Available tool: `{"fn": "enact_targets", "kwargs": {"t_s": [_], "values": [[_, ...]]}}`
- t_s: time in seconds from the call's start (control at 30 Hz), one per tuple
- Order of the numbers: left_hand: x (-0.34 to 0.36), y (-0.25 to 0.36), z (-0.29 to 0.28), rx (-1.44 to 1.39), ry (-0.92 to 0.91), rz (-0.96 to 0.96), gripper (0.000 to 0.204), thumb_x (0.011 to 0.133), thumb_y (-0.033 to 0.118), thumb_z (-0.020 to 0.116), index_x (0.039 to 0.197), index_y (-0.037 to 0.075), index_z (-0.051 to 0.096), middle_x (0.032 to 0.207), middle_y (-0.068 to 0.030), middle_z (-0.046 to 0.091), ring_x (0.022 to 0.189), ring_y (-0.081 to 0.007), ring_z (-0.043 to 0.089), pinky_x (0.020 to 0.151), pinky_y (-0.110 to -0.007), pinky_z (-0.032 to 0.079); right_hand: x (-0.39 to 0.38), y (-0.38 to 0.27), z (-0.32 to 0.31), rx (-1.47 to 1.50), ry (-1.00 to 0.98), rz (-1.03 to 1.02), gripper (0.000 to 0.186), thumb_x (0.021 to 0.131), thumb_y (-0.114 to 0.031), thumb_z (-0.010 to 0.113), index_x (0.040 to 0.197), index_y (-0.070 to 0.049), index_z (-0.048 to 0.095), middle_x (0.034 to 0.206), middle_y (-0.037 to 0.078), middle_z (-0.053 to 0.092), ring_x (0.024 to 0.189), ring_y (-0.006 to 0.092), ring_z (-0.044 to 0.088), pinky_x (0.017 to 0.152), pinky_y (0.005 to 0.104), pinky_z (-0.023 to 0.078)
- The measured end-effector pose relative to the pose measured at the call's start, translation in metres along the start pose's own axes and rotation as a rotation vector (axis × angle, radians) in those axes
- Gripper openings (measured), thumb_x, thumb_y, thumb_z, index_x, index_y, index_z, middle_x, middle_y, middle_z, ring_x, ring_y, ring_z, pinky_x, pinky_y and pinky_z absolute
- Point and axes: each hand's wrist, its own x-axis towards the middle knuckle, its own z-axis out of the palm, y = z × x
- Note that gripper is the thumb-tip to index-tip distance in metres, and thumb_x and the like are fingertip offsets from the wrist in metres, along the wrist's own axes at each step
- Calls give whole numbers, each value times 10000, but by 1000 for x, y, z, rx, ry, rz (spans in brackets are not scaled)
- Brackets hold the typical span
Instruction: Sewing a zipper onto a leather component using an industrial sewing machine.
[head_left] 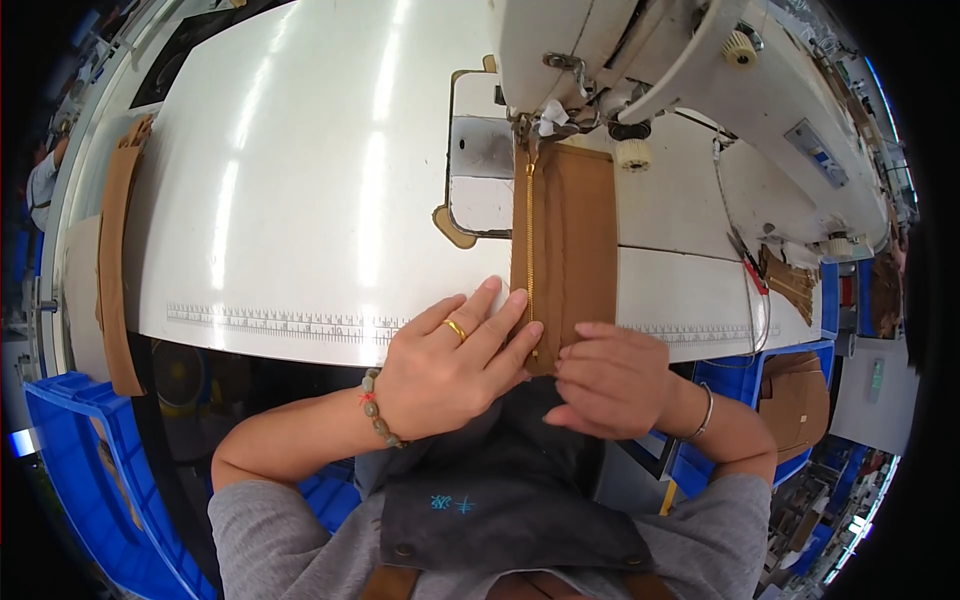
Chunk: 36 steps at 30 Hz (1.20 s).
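Note:
A brown fabric panel [575, 235] with a gold zipper [530, 240] along its left edge lies on the white sewing table [300, 180], running from the table's near edge up under the presser foot [528, 130] of a white sewing machine [700, 80]. My left hand [450, 365], with a gold ring and a bead bracelet, rests flat at the near edge, fingertips pressing the fabric beside the zipper. My right hand [612, 380], wearing a thin bangle, curls over the fabric's near end and grips it.
A ruler strip [280, 322] is marked along the table's near edge. Brown pieces [115, 260] hang at the table's left end. Blue plastic bins stand at lower left [80, 470] and at right [800, 400], the right one holding brown pieces. A dark apron [500, 490] covers my lap.

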Motion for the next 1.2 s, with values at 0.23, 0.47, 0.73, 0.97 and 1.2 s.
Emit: {"fn": "enact_targets", "kwargs": {"t_s": [0.23,0.47,0.73,0.97,1.2], "values": [[-1,6,2,65,5,-26,554,770,440,879,1206,115,775,1270,-128,747,1199,-319,711,910,-385,602,49,85,-1,-249,-104,207,483,862,-412,816,1168,-52,717,1288,143,649,1069,335,662,979,441,543],[-11,5,9,101,21,51,457,828,365,852,1217,136,776,1288,-118,747,1205,-317,714,943,-379,593,45,90,8,-252,-188,228,816,776,-646,789,1316,-40,699,1434,239,591,1219,415,615,1059,468,485],[-40,14,-8,-61,120,33,388,856,219,846,1219,112,761,1269,-73,760,1223,-305,713,995,-429,572,51,79,-1,-274,-311,253,1084,649,-794,772,1415,-39,636,1519,258,525,1380,423,534,1134,536,406],[-131,-106,-108,783,86,-667,534,905,238,810,1365,13,659,1405,-172,671,1317,-415,615,1055,-459,528,52,78,-1,-299,-344,301,1163,582,-832,772,1418,-34,637,1542,244,515,1435,420,498,1180,541,375],[-214,-210,-219,1000,-38,-1138,350,1016,275,652,1303,76,674,1255,-212,699,1095,-421,691,875,-529,569,49,82,0,-310,-319,284,1165,588,-846,755,1403,-20,646,1531,247,526,1406,421,522,1165,536,383]]}}
